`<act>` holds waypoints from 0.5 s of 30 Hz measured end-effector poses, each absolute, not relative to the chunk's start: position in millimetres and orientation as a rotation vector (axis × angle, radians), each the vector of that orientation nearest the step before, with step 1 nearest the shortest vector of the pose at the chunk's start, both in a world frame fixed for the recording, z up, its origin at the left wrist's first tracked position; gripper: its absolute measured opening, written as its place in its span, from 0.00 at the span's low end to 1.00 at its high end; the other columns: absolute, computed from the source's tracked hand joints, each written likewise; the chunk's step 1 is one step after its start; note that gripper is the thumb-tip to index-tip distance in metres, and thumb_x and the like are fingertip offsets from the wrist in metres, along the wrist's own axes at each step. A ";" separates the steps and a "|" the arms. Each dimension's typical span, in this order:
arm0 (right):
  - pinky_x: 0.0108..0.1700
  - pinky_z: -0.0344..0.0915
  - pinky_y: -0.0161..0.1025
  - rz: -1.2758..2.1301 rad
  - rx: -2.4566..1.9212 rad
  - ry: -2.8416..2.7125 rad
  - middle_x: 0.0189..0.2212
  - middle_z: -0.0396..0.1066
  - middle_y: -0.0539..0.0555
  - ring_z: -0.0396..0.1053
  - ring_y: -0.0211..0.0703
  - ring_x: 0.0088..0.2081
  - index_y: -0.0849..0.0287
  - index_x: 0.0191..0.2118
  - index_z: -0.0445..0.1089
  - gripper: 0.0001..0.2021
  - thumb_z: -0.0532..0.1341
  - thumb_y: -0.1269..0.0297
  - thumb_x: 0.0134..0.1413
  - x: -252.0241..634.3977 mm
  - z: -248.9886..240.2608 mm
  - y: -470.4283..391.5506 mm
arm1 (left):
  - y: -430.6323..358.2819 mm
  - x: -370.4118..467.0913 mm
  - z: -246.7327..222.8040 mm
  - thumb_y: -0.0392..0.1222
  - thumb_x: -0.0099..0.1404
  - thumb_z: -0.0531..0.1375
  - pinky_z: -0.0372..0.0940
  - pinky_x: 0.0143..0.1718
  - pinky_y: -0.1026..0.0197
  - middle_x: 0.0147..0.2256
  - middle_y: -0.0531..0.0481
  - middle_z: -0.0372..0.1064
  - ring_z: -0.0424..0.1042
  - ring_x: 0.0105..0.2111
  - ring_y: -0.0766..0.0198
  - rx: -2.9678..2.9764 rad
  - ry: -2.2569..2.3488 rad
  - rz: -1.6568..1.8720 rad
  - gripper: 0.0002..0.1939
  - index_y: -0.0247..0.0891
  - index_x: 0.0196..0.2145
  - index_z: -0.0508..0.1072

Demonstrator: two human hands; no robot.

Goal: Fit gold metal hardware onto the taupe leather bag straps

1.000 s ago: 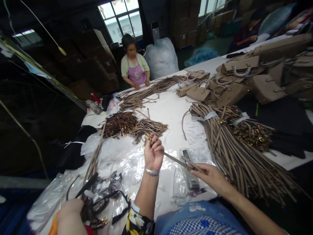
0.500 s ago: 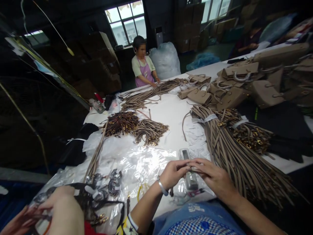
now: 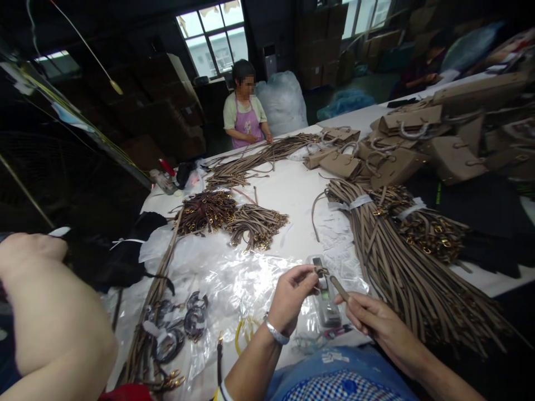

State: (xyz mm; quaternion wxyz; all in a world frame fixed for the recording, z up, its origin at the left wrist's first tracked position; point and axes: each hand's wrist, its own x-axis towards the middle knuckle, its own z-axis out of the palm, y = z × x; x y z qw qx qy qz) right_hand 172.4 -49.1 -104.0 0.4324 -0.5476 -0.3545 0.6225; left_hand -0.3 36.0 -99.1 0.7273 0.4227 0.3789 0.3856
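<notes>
Strap (image 3: 339,288), flat, taupe, leather-like, held above near side of white table (image 3: 288,184), pinched by left hand (image 3: 289,301) at tip, by right hand (image 3: 378,318) farther along. Table part-covered by glossy clear plastic (image 3: 228,273); dim room (image 3: 280,28) lit through paned window (image 3: 225,55).

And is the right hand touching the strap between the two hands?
Touching. The head view shows the right hand pinching one end of the strap, which sticks out past its fingertips toward the left hand.
</notes>
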 end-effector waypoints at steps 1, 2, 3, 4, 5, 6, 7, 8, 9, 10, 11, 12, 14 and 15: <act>0.25 0.47 0.32 1.571 -1.351 -0.878 0.19 0.57 0.45 0.50 0.34 0.22 0.61 0.40 0.71 0.20 0.61 0.46 0.56 171.1 -104.7 -48.6 | 35.5 0.2 -98.3 0.48 0.58 0.66 0.62 0.33 0.64 0.34 0.45 0.73 0.69 0.31 0.66 0.917 0.819 0.864 0.17 0.34 0.42 0.77; 0.24 0.45 0.32 1.588 -1.333 -0.868 0.19 0.57 0.45 0.49 0.33 0.21 0.61 0.43 0.69 0.21 0.61 0.46 0.56 170.1 -105.5 -48.1 | 35.1 0.4 -97.2 0.47 0.58 0.67 0.61 0.32 0.65 0.33 0.46 0.72 0.67 0.30 0.67 0.919 0.809 0.872 0.17 0.34 0.42 0.77; 0.24 0.44 0.32 1.601 -1.311 -0.854 0.19 0.58 0.44 0.47 0.33 0.21 0.60 0.46 0.67 0.21 0.60 0.47 0.57 169.3 -106.4 -47.5 | 34.7 0.4 -96.1 0.47 0.58 0.67 0.59 0.30 0.66 0.33 0.47 0.71 0.66 0.29 0.68 0.928 0.806 0.874 0.17 0.35 0.42 0.77; 0.24 0.43 0.32 1.608 -1.285 -0.840 0.19 0.58 0.44 0.46 0.33 0.20 0.59 0.48 0.65 0.22 0.60 0.47 0.57 168.8 -107.5 -46.9 | 34.5 0.3 -95.0 0.47 0.58 0.67 0.57 0.29 0.67 0.33 0.48 0.71 0.63 0.27 0.70 0.932 0.809 0.872 0.17 0.35 0.43 0.77; 0.23 0.42 0.32 1.614 -1.255 -0.831 0.19 0.59 0.43 0.45 0.32 0.20 0.58 0.50 0.62 0.22 0.60 0.47 0.58 168.6 -108.7 -46.3 | 34.3 0.0 -94.1 0.47 0.58 0.67 0.54 0.28 0.67 0.32 0.48 0.70 0.60 0.26 0.71 0.928 0.813 0.866 0.18 0.35 0.44 0.77; 0.23 0.42 0.32 1.621 -1.228 -0.829 0.19 0.59 0.43 0.45 0.32 0.19 0.56 0.51 0.59 0.22 0.59 0.47 0.58 168.5 -109.9 -45.6 | 34.2 -0.3 -93.4 0.48 0.59 0.67 0.52 0.27 0.68 0.32 0.49 0.70 0.58 0.25 0.73 0.918 0.816 0.861 0.19 0.36 0.45 0.77; 0.23 0.42 0.31 1.628 -1.203 -0.832 0.19 0.59 0.42 0.44 0.32 0.19 0.55 0.51 0.57 0.22 0.59 0.48 0.59 168.6 -111.1 -44.8 | 34.1 -0.5 -93.0 0.48 0.59 0.67 0.51 0.26 0.68 0.31 0.50 0.69 0.55 0.24 0.73 0.906 0.816 0.856 0.20 0.36 0.46 0.77; 0.23 0.43 0.31 1.634 -1.184 -0.832 0.19 0.59 0.42 0.44 0.32 0.19 0.54 0.50 0.56 0.21 0.59 0.48 0.59 168.6 -112.1 -44.0 | 33.9 -0.5 -92.9 0.48 0.59 0.67 0.49 0.26 0.68 0.30 0.50 0.68 0.54 0.24 0.74 0.892 0.811 0.852 0.20 0.36 0.46 0.77; 0.23 0.43 0.31 1.637 -1.171 -0.828 0.19 0.60 0.42 0.43 0.32 0.19 0.54 0.50 0.56 0.20 0.59 0.48 0.60 168.5 -112.9 -43.3 | 33.8 -0.2 -93.0 0.49 0.59 0.67 0.48 0.25 0.68 0.29 0.51 0.67 0.52 0.23 0.74 0.876 0.802 0.853 0.20 0.36 0.46 0.77; 0.23 0.44 0.31 1.641 -1.159 -0.821 0.19 0.60 0.42 0.43 0.32 0.19 0.53 0.50 0.55 0.20 0.59 0.48 0.60 168.4 -113.3 -42.7 | 33.6 0.3 -93.4 0.49 0.58 0.67 0.47 0.25 0.68 0.28 0.51 0.66 0.52 0.23 0.74 0.859 0.791 0.857 0.20 0.35 0.46 0.77; 0.22 0.44 0.30 1.646 -1.148 -0.814 0.19 0.60 0.42 0.43 0.32 0.19 0.53 0.51 0.55 0.20 0.59 0.48 0.60 168.1 -113.2 -42.2 | 33.3 1.1 -93.8 0.49 0.58 0.67 0.46 0.25 0.67 0.27 0.52 0.66 0.51 0.23 0.74 0.843 0.783 0.863 0.20 0.35 0.45 0.78; 0.23 0.44 0.30 1.651 -1.134 -0.805 0.19 0.60 0.42 0.42 0.32 0.19 0.53 0.51 0.55 0.21 0.59 0.49 0.60 167.8 -112.8 -41.9 | 32.9 2.1 -94.3 0.49 0.58 0.67 0.46 0.24 0.67 0.26 0.53 0.65 0.51 0.22 0.74 0.828 0.779 0.869 0.20 0.35 0.44 0.78; 0.23 0.44 0.30 1.655 -1.105 -0.789 0.19 0.59 0.42 0.41 0.32 0.19 0.53 0.53 0.54 0.21 0.59 0.49 0.60 167.0 -111.3 -41.8 | 31.8 4.1 -95.1 0.49 0.58 0.67 0.49 0.25 0.67 0.24 0.53 0.64 0.53 0.22 0.73 0.804 0.781 0.884 0.19 0.35 0.42 0.78; 0.23 0.44 0.29 1.653 -1.091 -0.785 0.19 0.60 0.42 0.41 0.32 0.19 0.52 0.54 0.54 0.22 0.59 0.49 0.60 166.7 -110.3 -42.0 | 31.1 5.0 -95.2 0.49 0.57 0.67 0.51 0.26 0.67 0.25 0.53 0.65 0.56 0.23 0.73 0.791 0.779 0.889 0.18 0.35 0.42 0.79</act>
